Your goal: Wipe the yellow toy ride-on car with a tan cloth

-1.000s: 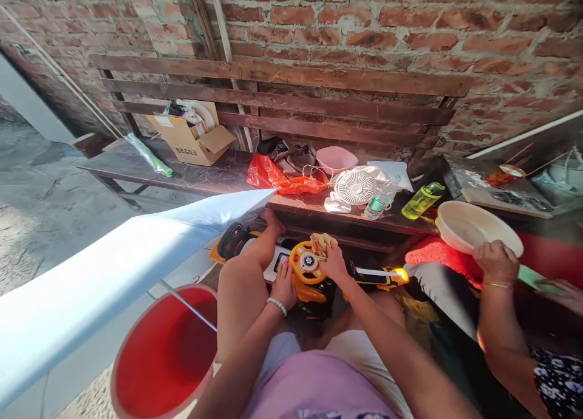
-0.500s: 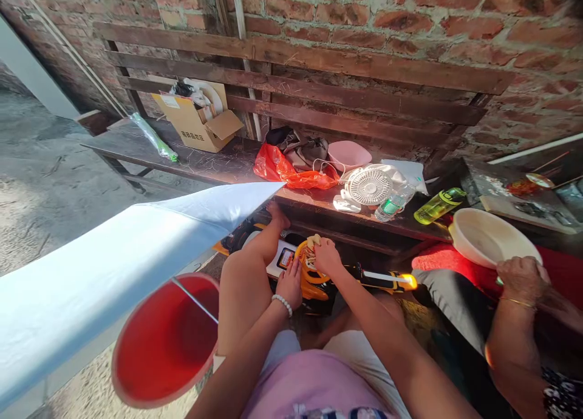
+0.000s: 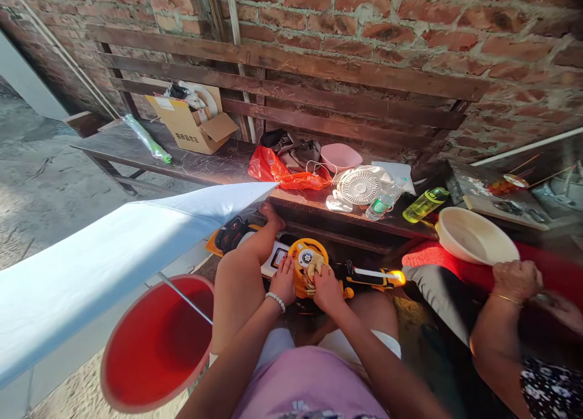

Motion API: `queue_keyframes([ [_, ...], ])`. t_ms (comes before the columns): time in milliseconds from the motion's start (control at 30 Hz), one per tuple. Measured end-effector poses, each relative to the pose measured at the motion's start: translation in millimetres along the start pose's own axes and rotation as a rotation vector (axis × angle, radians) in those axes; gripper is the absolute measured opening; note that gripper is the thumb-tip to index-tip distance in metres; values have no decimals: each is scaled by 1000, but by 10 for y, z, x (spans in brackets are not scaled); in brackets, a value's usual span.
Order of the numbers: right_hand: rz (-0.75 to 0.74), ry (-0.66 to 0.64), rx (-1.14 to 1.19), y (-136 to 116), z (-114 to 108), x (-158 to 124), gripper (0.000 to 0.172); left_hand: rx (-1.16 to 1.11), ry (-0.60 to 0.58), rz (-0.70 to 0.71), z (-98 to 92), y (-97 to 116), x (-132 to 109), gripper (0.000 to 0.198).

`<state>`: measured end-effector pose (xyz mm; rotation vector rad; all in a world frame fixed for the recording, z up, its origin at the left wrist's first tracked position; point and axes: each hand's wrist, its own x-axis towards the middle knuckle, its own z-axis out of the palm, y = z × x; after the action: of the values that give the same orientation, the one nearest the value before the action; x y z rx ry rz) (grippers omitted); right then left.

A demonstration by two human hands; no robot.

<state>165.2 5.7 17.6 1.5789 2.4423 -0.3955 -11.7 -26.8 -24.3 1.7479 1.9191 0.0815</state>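
Observation:
A yellow toy steering wheel (image 3: pixel 324 249) of a ride-on toy is in front of my body, between my legs. My left hand (image 3: pixel 283 283) lies against the wheel's left side, its fingers stretched out and nothing visible in them. On the right, my right hand (image 3: pixel 328 290) is closed around a lumpy beige-and-brown thing (image 3: pixel 314 269), held over the lower part of the wheel; its kind I cannot make out. A screen-like sticker (image 3: pixel 279 258) shows on the toy's white body, just left of the wheel.
A wooden bench (image 3: pixel 204 167) bears a cardboard box (image 3: pixel 191 127), red plastic bag (image 3: pixel 291 175), white fan (image 3: pixel 359 187) and bottles. A red bucket (image 3: pixel 155 340) stands at left beneath a pale blue umbrella-like canopy (image 3: pixel 113 249). Another person's hand (image 3: pixel 517 280) grips a cream basin (image 3: pixel 476 237).
My right hand has moved down with the beige-and-brown thing from the wheel's top to its lower part, uncovering the hub. The view has shifted slightly right.

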Motion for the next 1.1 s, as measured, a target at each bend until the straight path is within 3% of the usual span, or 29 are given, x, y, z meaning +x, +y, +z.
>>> queue_keyframes([
  [167, -164, 5, 65, -74, -121, -5, 46, -11, 37, -25, 51, -36, 8, 85],
  [333, -359, 176, -9, -104, -352, 510, 56, 41, 96, -23, 102, -30, 3, 72],
  [433, -503, 114, -74, -122, -380, 861, 53, 92, 91, -17, 83, -40, 0, 63],
  [533, -543, 31, -101, -88, -364, 1074, 55, 102, 61, -2, 39, -54, 10, 65],
  [633, -452, 29, -90, -27, -383, 1133, 55, 109, 35, 11, 14, -47, 26, 77],
  [900, 70, -45, -6, 96, -505, 932, 64, 103, 9, -6, 42, -15, 21, 86],
  [1100, 172, -91, 1, 113, -261, 481, 68, 68, -2, -18, 42, -10, 80, 94],
])
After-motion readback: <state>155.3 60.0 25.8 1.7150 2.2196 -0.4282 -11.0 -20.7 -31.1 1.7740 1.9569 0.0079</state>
